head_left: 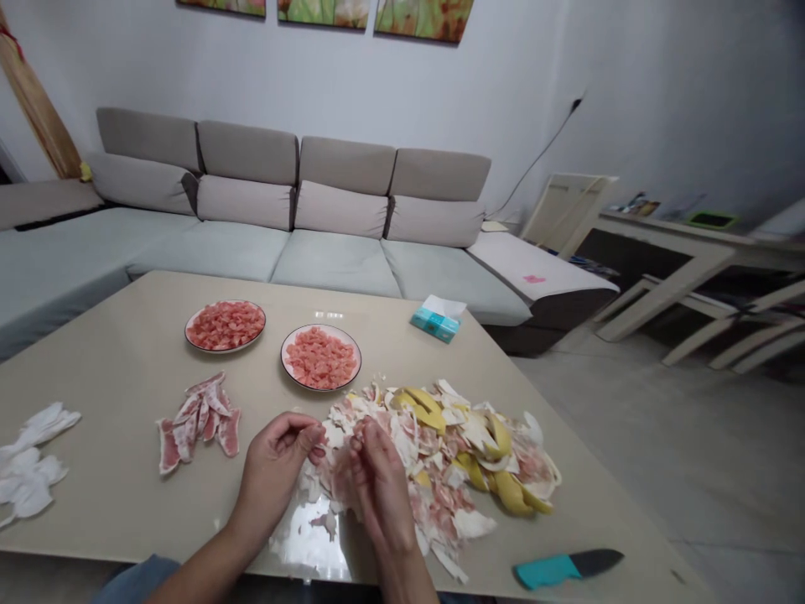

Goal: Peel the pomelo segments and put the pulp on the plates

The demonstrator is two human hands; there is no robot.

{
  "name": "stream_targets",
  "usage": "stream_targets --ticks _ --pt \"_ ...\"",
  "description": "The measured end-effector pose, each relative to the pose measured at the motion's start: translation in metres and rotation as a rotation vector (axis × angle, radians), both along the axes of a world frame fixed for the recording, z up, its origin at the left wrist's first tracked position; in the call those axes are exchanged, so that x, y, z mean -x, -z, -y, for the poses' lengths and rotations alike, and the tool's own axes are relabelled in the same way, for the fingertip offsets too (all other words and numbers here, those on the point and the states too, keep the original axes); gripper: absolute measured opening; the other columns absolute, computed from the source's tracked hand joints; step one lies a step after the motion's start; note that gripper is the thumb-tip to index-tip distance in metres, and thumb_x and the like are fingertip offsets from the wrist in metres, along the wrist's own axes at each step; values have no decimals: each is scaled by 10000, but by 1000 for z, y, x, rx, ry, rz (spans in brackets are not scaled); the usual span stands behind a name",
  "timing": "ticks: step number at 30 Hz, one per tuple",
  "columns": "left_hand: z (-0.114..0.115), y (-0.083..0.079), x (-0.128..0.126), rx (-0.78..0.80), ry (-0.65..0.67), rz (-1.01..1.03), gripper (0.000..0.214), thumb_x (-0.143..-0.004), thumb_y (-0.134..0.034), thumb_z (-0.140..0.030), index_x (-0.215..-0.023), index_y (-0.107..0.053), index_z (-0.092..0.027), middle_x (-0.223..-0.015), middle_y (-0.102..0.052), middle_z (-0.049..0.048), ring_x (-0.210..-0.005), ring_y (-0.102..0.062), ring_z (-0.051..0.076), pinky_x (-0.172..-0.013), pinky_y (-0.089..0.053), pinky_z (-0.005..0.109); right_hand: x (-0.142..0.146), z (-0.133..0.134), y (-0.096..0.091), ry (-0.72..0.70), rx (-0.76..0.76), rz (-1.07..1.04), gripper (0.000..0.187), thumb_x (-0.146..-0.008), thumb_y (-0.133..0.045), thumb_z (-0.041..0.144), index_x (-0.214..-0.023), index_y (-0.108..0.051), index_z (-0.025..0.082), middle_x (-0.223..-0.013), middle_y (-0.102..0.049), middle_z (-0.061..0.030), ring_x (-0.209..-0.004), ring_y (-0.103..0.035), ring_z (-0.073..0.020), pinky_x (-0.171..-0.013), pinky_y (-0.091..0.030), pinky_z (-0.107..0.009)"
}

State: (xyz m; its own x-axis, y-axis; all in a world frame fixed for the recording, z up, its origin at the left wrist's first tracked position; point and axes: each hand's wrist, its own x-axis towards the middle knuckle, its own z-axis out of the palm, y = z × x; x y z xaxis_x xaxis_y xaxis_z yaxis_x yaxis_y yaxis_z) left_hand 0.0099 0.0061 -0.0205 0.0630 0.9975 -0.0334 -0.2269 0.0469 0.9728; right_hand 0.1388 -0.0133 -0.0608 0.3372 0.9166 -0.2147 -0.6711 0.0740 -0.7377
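Left hand [273,474] hangs palm-up just above the beige table top [106,369], its fingers curled narrow toward the right hand [381,495], whose fingers [371,445] stand close together over the near edge of the scraps; the two hands almost touch, and whether either pinches anything cannot be told. Far to the left of the left hand lie crumpled white pieces [31,461], perhaps tissue or membrane. Just left of it, several pomelo segments [198,424] lie fanned out, pink flesh on pale skin, not yet stripped. Ahead of the hands stand a white plate [187,334] and a second white plate [283,356], each piled with loose pink pulp [225,325], so a good share of the fruit looks already picked clean. Under and right of the right hand spreads a large heap of white pith, pink-flecked membrane and yellow rind [440,457]. Farther ahead of that hand sits a teal tissue box [438,319], and well to its right, near the table's edge, lies a teal-handled kitchen knife [547,572]
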Motion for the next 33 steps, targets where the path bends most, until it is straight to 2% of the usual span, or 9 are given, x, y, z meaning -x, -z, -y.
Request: stream_targets --ticks 2,5,9,15,20,24,29,31,33 --pt "-1 0 2 47 53 44 239 -703 -750 -373 -753 -660 -157 -685 -658 12 -572 -579 120 -576 -485 215 -7 -1 1 -17 -22 0 235 -717 -763 399 -825 -636 234 -725 -590 35 -590 -556 -95 -552 -512 -185" --pt "-1 3 1 165 212 194 261 -795 -654 -418 -853 -638 -164 -691 -600 0 -579 -548 112 -561 -499 225 -8 0 1 -104 -55 -1 225 -750 -732 426 -855 -651 244 -717 -571 40 -560 -517 -73 -481 -463 -143" --pt "2 6 -1 269 428 257 328 -875 -516 -472 -898 -614 -161 -575 -469 -39 -452 -405 82 -421 -460 209 -1 3 -2 -213 -80 -51 226 -758 -733 401 -877 -681 216 -716 -563 31 -514 -455 -53 -430 -391 -136" --pt "3 4 -1 294 529 167 278 -830 -613 -417 -791 -590 -143 -657 -473 -26 -453 -343 46 -388 -428 161 2 6 -2 -309 -92 -29 299 -736 -749 404 -957 -684 213 -785 -633 -6 -672 -590 -126 -649 -507 -251" --pt "2 4 0 220 499 68 258 -819 -631 -391 -895 -621 -145 -598 -472 -37 -472 -399 69 -435 -416 175 0 8 1 -313 -109 99 400 -744 -721 450 -1063 -657 217 -890 -670 -53 -823 -639 -211 -761 -516 -356" --pt "0 8 1 60 363 -188 255 -793 -655 -369 -930 -655 -153 -635 -548 -26 -458 -409 68 -439 -348 186 -4 9 -1 -202 -112 388 351 -746 -729 410 -1033 -664 219 -946 -679 -50 -870 -633 -204 -809 -491 -316" --pt "-1 10 3 -118 233 -401 176 -785 -657 -303 -892 -704 -171 -832 -678 30 -691 -533 139 -657 -416 231 -9 9 -6 -160 -58 562 267 -761 -714 395 -923 -692 184 -876 -692 -49 -821 -623 -188 -744 -482 -266" --pt "0 9 2 -115 241 -402 191 -800 -636 -316 -904 -704 -170 -866 -694 45 -748 -563 166 -691 -427 250 -9 9 -7 -174 -44 554 272 -757 -715 407 -897 -696 175 -789 -677 -32 -697 -602 -153 -631 -470 -231" --pt "0 8 1 -100 277 -359 202 -810 -625 -328 -895 -702 -161 -869 -699 55 -795 -582 184 -729 -436 262 -9 10 -7 -195 -31 510 283 -755 -712 425 -878 -693 171 -655 -621 5 -521 -509 -99 -482 -397 -194"
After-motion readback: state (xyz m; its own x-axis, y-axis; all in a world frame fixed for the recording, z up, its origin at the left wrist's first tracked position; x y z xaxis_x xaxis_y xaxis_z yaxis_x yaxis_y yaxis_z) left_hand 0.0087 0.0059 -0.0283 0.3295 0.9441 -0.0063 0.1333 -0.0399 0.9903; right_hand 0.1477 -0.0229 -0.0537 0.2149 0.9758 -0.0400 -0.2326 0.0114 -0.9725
